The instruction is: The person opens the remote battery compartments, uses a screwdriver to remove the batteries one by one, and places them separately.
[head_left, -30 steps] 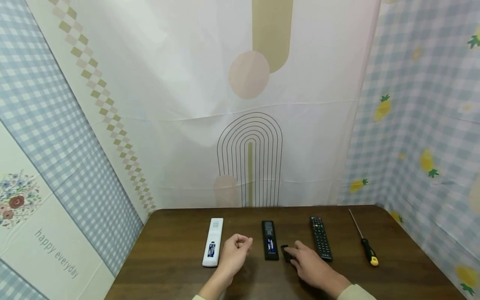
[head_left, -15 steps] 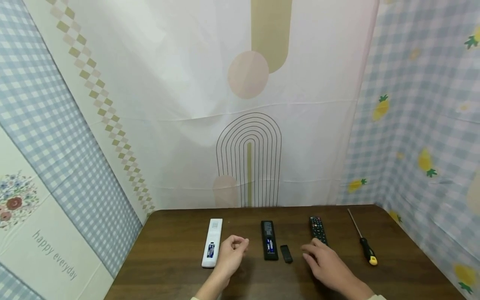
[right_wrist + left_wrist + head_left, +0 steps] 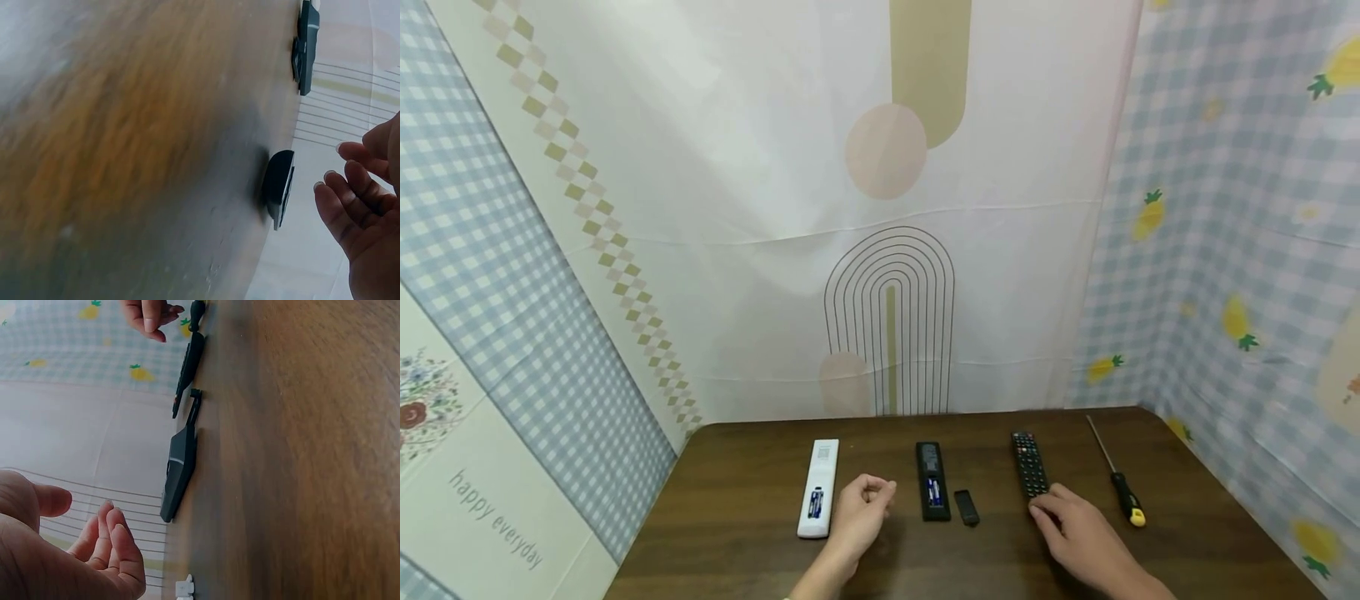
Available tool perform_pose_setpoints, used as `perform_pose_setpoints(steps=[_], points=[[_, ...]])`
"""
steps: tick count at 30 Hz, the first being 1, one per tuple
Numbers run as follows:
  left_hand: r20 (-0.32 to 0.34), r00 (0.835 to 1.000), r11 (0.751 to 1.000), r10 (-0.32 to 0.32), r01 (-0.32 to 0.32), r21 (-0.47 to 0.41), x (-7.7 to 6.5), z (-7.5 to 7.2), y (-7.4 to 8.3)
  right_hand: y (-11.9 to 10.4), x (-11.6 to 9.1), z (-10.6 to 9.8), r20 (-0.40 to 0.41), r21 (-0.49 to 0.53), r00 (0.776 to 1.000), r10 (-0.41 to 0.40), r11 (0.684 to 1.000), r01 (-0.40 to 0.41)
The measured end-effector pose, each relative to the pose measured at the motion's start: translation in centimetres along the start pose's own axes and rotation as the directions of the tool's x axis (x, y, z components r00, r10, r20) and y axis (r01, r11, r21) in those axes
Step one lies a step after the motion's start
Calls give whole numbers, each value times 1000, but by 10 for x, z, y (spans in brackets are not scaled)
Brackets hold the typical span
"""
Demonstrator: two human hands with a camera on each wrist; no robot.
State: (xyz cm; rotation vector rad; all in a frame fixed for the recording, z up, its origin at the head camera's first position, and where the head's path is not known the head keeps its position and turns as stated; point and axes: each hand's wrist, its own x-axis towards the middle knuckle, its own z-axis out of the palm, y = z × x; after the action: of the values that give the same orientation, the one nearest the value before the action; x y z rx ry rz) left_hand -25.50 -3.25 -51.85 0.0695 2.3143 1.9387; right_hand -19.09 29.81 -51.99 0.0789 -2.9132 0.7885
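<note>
My right hand (image 3: 1078, 533) hovers over the near end of a black remote control (image 3: 1028, 463) that lies buttons up. In the right wrist view its fingers are loosely bent, apart from that remote (image 3: 279, 184). My left hand (image 3: 859, 517) is held above the table, fingers and thumb loosely curled with nothing between them. To its left lies a white remote control (image 3: 823, 467), its battery compartment uncovered and batteries inside. A second black remote control (image 3: 930, 460) lies back up between the hands, batteries showing. Beside it is a small black battery cover (image 3: 966, 507).
A screwdriver (image 3: 1126, 497) with a black and yellow handle lies at the right of the brown wooden table (image 3: 737, 508). A patterned cloth (image 3: 760, 292) hangs behind the table, with checked cloth (image 3: 1195, 250) at the right side.
My right hand has left the battery cover and moved right to the near end of the buttons-up remote. The left hand has stayed nearly still. The head view has shifted slightly right.
</note>
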Motion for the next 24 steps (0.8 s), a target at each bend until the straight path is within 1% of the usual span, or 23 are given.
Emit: perform_pose_setpoints(steps=[7,10,14,17,20,22,24], points=[[29,1000,1000,13,-13,-8,2,14,-3,7,-7,-3,3,-1,1000,24,1000,-24],[52,998,999,37,-36,-24,4,25,0,9,-9,-4,2,-2,1000,13,1000,-13],[105,992,998,64,-61,-31,9,45,7,11,-11,-8,-12,-8,1000,16,1000,-16],[154,986,997,69,-71,8,14,63,15,12,-12,-11,-27,-15,999,31,999,-32],[191,979,993,69,-86,85,19,85,24,13,-14,-14,-39,-24,999,26,999,-27],[213,975,984,67,-100,148,23,102,30,14,-16,-16,-52,-29,999,17,999,-18],[234,970,969,64,-116,219,27,121,35,15,-19,-19,-65,-34,998,9,999,-11]])
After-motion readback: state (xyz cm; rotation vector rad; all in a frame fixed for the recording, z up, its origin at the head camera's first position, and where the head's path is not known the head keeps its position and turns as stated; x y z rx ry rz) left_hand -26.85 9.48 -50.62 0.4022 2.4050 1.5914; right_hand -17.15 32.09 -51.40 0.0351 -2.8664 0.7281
